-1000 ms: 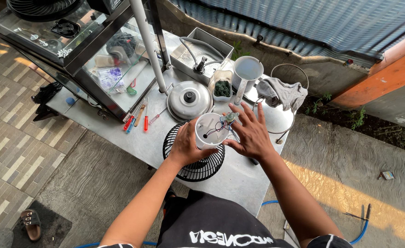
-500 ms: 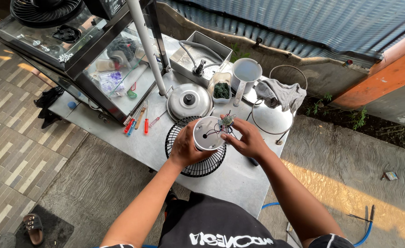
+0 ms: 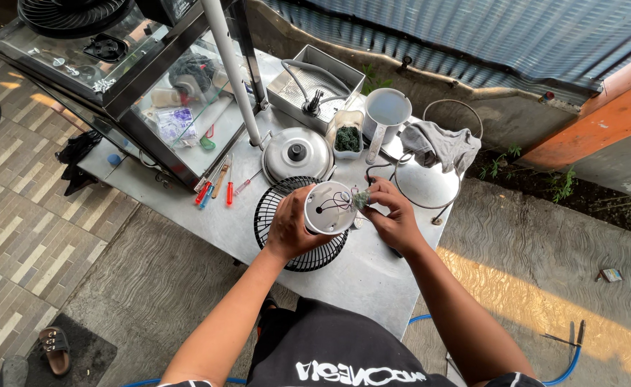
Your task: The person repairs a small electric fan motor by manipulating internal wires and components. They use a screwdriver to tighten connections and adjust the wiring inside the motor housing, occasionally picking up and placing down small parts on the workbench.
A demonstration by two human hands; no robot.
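— Fingers [image 3: 295,215] of the left hand [image 3: 288,229] wrap round what?

— A white housing [image 3: 328,208], round and open at the top, with dark wires curling inside. It is held just above a black grille [image 3: 272,215] lying flat on the bench [image 3: 373,276].

— And the right hand [image 3: 393,218]?

— Its fingers [image 3: 381,192] are curled together at the housing's rim, pinching a small greenish part [image 3: 360,198] there. What the part is, I cannot tell.

— What lies beyond the hands?

— Just past the grille, a metal lid [image 3: 297,153] with a dark knob. Left of it, red and blue screwdrivers [image 3: 215,188] side by side. Right of the hands, a wire ring [image 3: 430,183] on the bench, with a grey cloth [image 3: 441,145] draped at its far edge.

— Farther still?

— A small tub [image 3: 347,134] of dark bits, touching a white jug [image 3: 386,112]. Behind those, a metal tray [image 3: 315,89] holding a cable. A white pole [image 3: 231,68] slants up beside a glass cabinet [image 3: 115,79] at far left.
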